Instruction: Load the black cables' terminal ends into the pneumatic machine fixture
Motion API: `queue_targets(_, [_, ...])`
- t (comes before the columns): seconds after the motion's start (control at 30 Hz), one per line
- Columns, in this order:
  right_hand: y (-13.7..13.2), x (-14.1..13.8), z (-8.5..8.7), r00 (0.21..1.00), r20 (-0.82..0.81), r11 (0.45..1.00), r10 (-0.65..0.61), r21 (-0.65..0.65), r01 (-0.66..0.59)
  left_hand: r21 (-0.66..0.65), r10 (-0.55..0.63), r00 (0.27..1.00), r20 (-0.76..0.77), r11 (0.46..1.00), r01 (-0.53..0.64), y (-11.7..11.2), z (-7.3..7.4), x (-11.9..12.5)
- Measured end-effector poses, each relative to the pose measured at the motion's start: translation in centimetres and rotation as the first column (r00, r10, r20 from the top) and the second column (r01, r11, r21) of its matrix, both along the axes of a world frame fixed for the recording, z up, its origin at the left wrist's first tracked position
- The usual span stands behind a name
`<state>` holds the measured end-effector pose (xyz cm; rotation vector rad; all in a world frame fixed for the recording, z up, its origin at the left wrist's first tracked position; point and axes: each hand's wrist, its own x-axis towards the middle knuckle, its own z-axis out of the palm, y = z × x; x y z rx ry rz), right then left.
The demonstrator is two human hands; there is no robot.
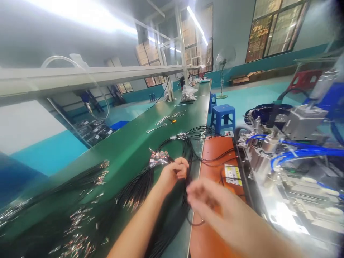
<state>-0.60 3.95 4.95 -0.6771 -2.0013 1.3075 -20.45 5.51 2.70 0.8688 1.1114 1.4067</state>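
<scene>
My left hand (174, 173) is over the green bench (129, 143), its fingers curled and closed. Black cables (138, 186) with metal-tipped ends (159, 157) lie right beside it, and a dark strand runs into the fist. What exactly sits inside the fingers is hidden. Blurred by motion, my right hand (215, 204) hovers over the orange machine top (212, 154), close to the bench edge. Its thumb and fingers curve toward a looped bundle of black cables (189, 154); whether they touch it or hold anything is unclear.
More cable bundles (77, 179) lie at the left. Thin metal tools (162, 120) and a clear bag of small parts (188, 94) are farther along the bench. A machine with blue air hoses (301, 152) stands at the right, and a blue stool (223, 116) behind it.
</scene>
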Motion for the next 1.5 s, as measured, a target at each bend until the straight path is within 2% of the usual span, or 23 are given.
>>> queue_targets(0.1, [2.5,-5.5,2.0,0.997,0.021,0.996,-0.069,0.051,0.068,-0.007,0.055,0.998,0.03,0.998,-0.055,0.0,-1.4,-1.0])
queue_targets(0.17, [3.6,-8.3,1.9,0.989,0.002,0.982,-0.148,0.116,0.147,-0.02,0.089,0.995,0.046,0.996,-0.088,0.1,-2.5,-1.6])
queue_targets(0.3, [5.0,-11.2,0.6,0.988,0.015,0.98,-0.152,0.132,0.148,-0.083,0.093,0.993,0.079,0.993,-0.087,0.3,-4.1,-2.6])
queue_targets(0.47, [6.0,-11.7,0.6,0.985,0.026,0.98,-0.169,0.107,0.166,-0.131,0.058,0.99,0.129,0.991,-0.041,0.2,-5.1,-3.2])
queue_targets(0.6, [6.6,-11.9,0.2,0.994,-0.008,0.992,-0.111,0.054,0.111,-0.093,0.007,0.986,0.166,0.996,0.008,0.0,-4.7,-2.9])
queue_targets(0.7, [7.1,-12.2,-0.6,0.996,-0.091,0.995,-0.021,-0.104,0.011,-0.025,-0.039,0.983,0.181,0.999,0.044,-0.4,-3.7,-2.4])
queue_targets(0.83, [7.5,-12.3,-0.9,0.987,-0.155,0.937,0.043,-0.337,-0.094,0.048,-0.08,0.981,0.178,0.996,0.072,-0.7,-2.5,-1.8])
queue_targets(0.93, [7.6,-12.1,-0.6,0.979,-0.185,0.899,0.08,-0.411,-0.152,0.062,-0.095,0.982,0.161,0.994,0.086,-0.7,-2.2,-1.6])
queue_targets(1.13, [7.6,-11.8,-0.2,0.975,-0.192,0.887,0.11,-0.424,-0.184,0.069,-0.102,0.986,0.131,0.993,0.094,-0.6,-2.2,-1.7])
queue_targets(1.27, [7.4,-11.8,-0.5,0.979,-0.182,0.909,0.092,-0.386,-0.157,0.064,-0.102,0.989,0.108,0.993,0.096,-0.6,-2.4,-1.9])
queue_targets(1.5, [7.1,-11.9,-0.9,0.979,-0.136,0.932,0.155,-0.309,-0.191,0.043,-0.125,0.991,0.047,0.991,0.123,-0.6,-3.1,-2.3])
